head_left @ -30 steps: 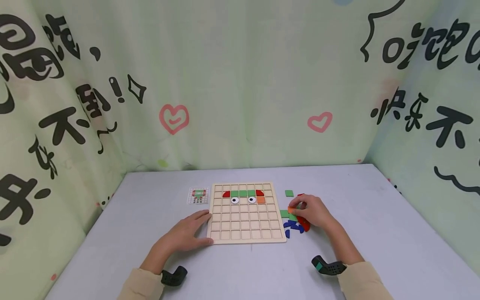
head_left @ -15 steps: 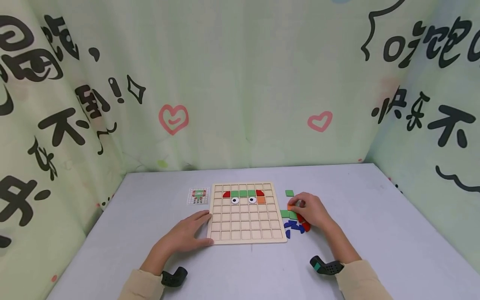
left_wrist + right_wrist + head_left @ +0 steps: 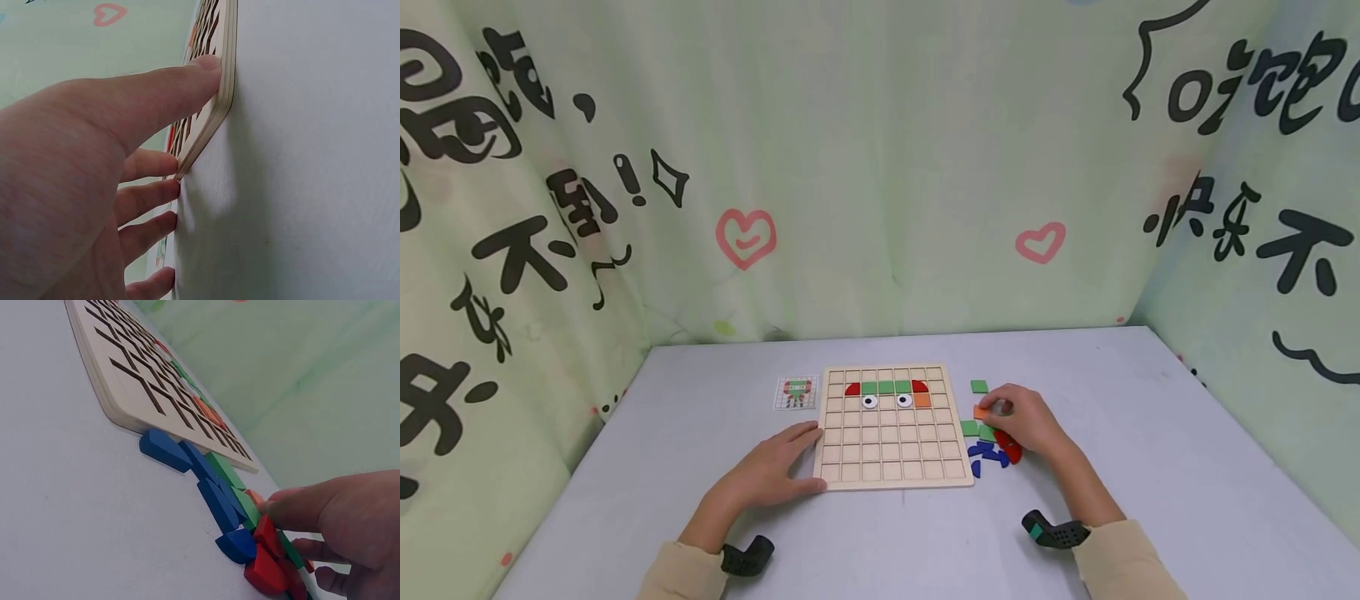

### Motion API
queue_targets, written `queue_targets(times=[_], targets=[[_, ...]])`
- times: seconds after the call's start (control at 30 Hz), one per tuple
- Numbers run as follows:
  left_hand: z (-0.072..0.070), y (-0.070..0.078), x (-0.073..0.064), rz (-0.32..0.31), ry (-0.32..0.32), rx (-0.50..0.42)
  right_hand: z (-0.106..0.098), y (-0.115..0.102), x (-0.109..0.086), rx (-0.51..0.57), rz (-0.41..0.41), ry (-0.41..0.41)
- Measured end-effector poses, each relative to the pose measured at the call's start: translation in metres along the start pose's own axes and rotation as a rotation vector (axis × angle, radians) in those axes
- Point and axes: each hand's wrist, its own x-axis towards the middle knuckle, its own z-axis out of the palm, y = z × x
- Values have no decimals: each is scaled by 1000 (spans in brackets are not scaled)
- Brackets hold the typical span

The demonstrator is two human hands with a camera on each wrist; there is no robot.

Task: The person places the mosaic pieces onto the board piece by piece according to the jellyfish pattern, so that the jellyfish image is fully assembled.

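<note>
A wooden grid board [image 3: 891, 454] lies on the table. My left hand [image 3: 767, 469] rests at its left edge, thumb on the near left corner and fingers spread along the side. Near the board's top, green squares [image 3: 886, 387] sit between red curved pieces [image 3: 852, 389], above two round eye pieces [image 3: 869, 402] and an orange square [image 3: 922, 400]. Right of the board, my right hand [image 3: 1024, 419] pinches another orange square [image 3: 980, 412] between thumb and fingers, over the loose pieces. In the right wrist view, the thumb partly hides that orange square [image 3: 255, 496].
Beside the board's right edge lie blue pieces [image 3: 989, 454], red pieces [image 3: 1010, 447] and green squares [image 3: 970, 428]. Another green square [image 3: 979, 387] lies farther back. A small pattern card [image 3: 795, 392] is left of the board. A printed curtain [image 3: 887, 208] surrounds the table.
My right hand has shifted slightly, and more of the orange square shows between its fingertips. The left hand and the board stay in place.
</note>
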Motion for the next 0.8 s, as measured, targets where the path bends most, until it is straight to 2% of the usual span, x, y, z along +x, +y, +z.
queue_targets(times=[0.4,0.63,0.8], targets=[[2,-4,1,-2,4,3,1,-3,-1,11,-37,30],[2,-4,2,16,-3,-8,7,-12,-4,46,-58,26],[2,-4,1,24,-1,-7,15,-24,1,49,-102,24]])
